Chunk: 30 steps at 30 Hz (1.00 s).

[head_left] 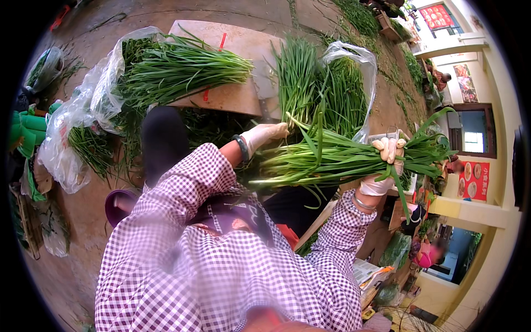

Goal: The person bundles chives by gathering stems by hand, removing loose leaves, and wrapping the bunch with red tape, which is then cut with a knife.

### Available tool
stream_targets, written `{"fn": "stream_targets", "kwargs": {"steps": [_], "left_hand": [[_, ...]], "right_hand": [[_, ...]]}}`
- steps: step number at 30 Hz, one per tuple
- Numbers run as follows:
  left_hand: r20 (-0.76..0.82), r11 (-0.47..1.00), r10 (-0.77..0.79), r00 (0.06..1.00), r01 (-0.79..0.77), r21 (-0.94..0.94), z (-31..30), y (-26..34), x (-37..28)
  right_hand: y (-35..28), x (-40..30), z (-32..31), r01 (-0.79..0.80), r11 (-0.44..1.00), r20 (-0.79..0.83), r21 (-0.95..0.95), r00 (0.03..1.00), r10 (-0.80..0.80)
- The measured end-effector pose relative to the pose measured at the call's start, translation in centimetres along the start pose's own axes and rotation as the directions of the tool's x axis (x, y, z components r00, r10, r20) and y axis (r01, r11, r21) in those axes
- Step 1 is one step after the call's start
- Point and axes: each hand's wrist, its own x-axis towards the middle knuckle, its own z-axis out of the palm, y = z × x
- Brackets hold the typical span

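My right hand (390, 153), in a pale thin glove, is closed around the leafy part of a bunch of garlic chives (327, 155). The bunch lies sideways before me, its pale stem ends toward the left. At those ends is my gloved left hand (265, 135), fingers drawn together; whether it pinches a stalk is hidden. Just beyond it, another bunch of chives (296, 79) rests with its stem ends toward me. More greens (344, 99) sit beside it in a clear plastic bag (371, 70). A large pile of chives (186, 68) lies across a board (244, 97).
Red ties (222, 41) lie on the board. Left of it are crumpled clear plastic bags (70, 137) and loose greens (93, 147). My dark-clad knee (164, 141) rises near the board. A purple plastic container (120, 205) stands at my left. Other people (427, 253) are at the far right.
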Motion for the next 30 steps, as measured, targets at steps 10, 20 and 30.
{"fn": "stream_targets", "kwargs": {"steps": [10, 20, 30], "left_hand": [[-0.267, 0.922, 0.246, 0.932, -0.140, 0.360, -8.2, -5.8, 5.0], [0.428, 0.735, 0.047, 0.903, 0.259, -0.627, 1.8, -1.3, -4.3], [0.484, 0.860, 0.162, 0.860, 0.118, -0.497, 1.8, 0.1, -5.9]], "right_hand": [[-3.3, -1.1, 2.5, 0.050, 0.997, 0.037, -0.051, 0.998, -0.049], [-2.4, 0.1, -9.2, 0.101, 0.991, -0.348, -0.089, 0.929, -0.126], [-0.2, 0.1, -17.3, 0.079, 0.989, -0.761, -0.125, 0.632, -0.147]]}}
